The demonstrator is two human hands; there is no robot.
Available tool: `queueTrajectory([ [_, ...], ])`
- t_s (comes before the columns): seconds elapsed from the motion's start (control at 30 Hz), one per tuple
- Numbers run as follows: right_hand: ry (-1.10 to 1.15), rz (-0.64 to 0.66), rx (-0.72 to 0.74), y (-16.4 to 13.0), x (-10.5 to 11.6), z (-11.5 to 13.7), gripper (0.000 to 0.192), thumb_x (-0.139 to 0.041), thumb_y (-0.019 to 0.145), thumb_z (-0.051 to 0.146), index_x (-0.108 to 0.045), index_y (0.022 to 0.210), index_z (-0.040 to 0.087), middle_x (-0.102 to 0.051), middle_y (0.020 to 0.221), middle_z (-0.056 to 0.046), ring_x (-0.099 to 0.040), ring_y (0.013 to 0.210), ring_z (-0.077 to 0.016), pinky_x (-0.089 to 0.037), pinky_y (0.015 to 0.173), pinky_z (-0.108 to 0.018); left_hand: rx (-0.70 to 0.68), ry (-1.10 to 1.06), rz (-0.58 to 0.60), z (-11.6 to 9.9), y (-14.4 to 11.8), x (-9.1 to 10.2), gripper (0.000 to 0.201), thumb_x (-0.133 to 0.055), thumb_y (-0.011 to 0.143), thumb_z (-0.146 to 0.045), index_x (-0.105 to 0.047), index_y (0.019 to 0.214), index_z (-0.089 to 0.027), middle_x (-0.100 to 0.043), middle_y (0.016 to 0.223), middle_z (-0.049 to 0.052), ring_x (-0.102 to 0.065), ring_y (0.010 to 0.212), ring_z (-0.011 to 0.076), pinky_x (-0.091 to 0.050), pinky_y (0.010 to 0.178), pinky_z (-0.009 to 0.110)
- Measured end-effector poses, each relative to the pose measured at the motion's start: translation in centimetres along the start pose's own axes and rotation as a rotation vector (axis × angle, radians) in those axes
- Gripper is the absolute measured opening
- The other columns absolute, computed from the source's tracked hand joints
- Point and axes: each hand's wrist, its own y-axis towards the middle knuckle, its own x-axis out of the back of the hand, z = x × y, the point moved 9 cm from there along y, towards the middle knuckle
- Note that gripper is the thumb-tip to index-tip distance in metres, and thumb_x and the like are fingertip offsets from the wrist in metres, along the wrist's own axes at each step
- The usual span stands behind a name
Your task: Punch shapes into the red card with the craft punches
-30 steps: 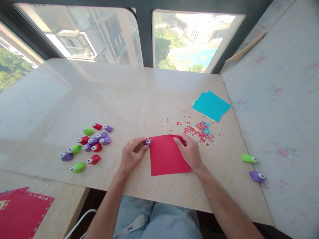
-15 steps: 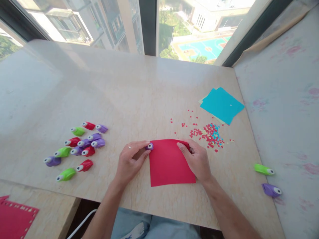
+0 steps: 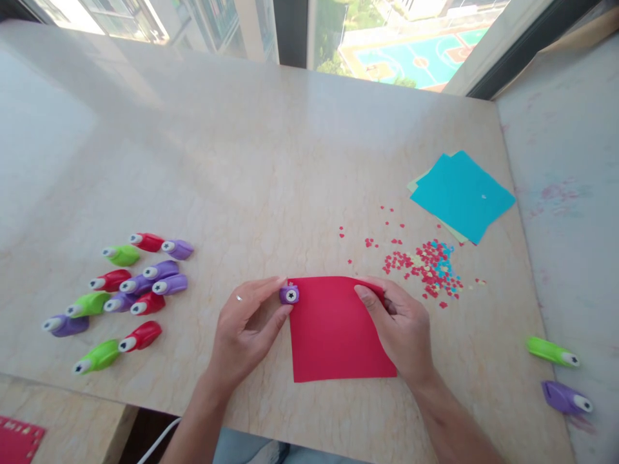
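A square red paper sheet (image 3: 333,335) lies flat on the marble table (image 3: 271,161) in front of me. My left hand (image 3: 244,332) pinches a small purple paper punch (image 3: 289,295) against the sheet's far left corner. My right hand (image 3: 403,325) holds the sheet's far right corner, thumb on top and fingers curled over the edge.
Several red, green and purple punches (image 3: 120,290) lie in a cluster at the left. A green punch (image 3: 551,351) and a purple punch (image 3: 563,397) lie at the right. Punched confetti (image 3: 425,267) is scattered beyond the sheet, with teal paper sheets (image 3: 461,193) further back. Another red sheet (image 3: 19,438) shows bottom left.
The camera has tilted down and moved closer, so everything sits lower and larger in view. Both hands keep their hold on the punch and the red sheet.
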Motion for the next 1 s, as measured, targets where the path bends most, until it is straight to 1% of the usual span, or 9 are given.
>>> queueTrajectory([
  [0.2, -0.013, 0.006, 0.004, 0.00, -0.07, 0.14, 0.015, -0.064, 0.091, 0.032, -0.074, 0.098, 0.024, -0.074, 0.088, -0.001, -0.069, 0.076, -0.0168, -0.057, 0.075, -0.028, 0.025, 0.001, -0.011, 0.22, -0.09, -0.03, 0.038, -0.071, 0.082, -0.016, -0.064, 0.118, -0.024, -0.068, 0.112, 0.005, -0.064, 0.104, 0.0172, -0.054, 0.091, 0.031],
  [0.43, -0.029, 0.022, 0.004, -0.02, 0.07, 0.25, 0.014, -0.064, 0.091, 0.032, -0.074, 0.096, 0.024, -0.074, 0.085, -0.001, -0.070, 0.074, -0.0157, -0.058, 0.072, -0.025, 0.060, -0.012, -0.024, 0.45, -0.04, 0.04, 0.036, -0.070, 0.083, -0.018, -0.064, 0.118, -0.025, -0.069, 0.109, 0.004, -0.066, 0.099, 0.0171, -0.055, 0.088, 0.030],
  [0.6, -0.034, 0.032, -0.001, -0.07, 0.03, 0.13, 0.014, -0.064, 0.090, 0.032, -0.074, 0.096, 0.024, -0.075, 0.085, 0.000, -0.070, 0.073, -0.0150, -0.058, 0.070, -0.024, 0.058, -0.008, -0.031, 0.47, -0.02, 0.14, 0.035, -0.070, 0.083, -0.018, -0.065, 0.117, -0.025, -0.069, 0.108, 0.003, -0.067, 0.098, 0.0159, -0.055, 0.087, 0.029],
  [0.73, -0.052, 0.038, 0.003, -0.01, -0.10, 0.13, 0.015, -0.064, 0.091, 0.033, -0.074, 0.096, 0.024, -0.075, 0.086, -0.001, -0.070, 0.074, -0.0154, -0.058, 0.073, -0.025, 0.051, -0.020, -0.029, 0.43, -0.02, 0.12, 0.035, -0.070, 0.083, -0.016, -0.065, 0.117, -0.024, -0.069, 0.108, 0.003, -0.066, 0.097, 0.0150, -0.055, 0.086, 0.027],
  [1.0, -0.081, 0.061, 0.008, 0.14, -0.27, 0.39, 0.016, -0.063, 0.091, 0.033, -0.074, 0.096, 0.023, -0.075, 0.085, -0.001, -0.070, 0.072, -0.0158, -0.058, 0.072, -0.025, 0.055, -0.038, -0.042, 0.51, 0.00, 0.11, 0.036, -0.070, 0.083, -0.014, -0.065, 0.117, -0.023, -0.069, 0.108, 0.004, -0.066, 0.097, 0.0155, -0.056, 0.086, 0.028],
])
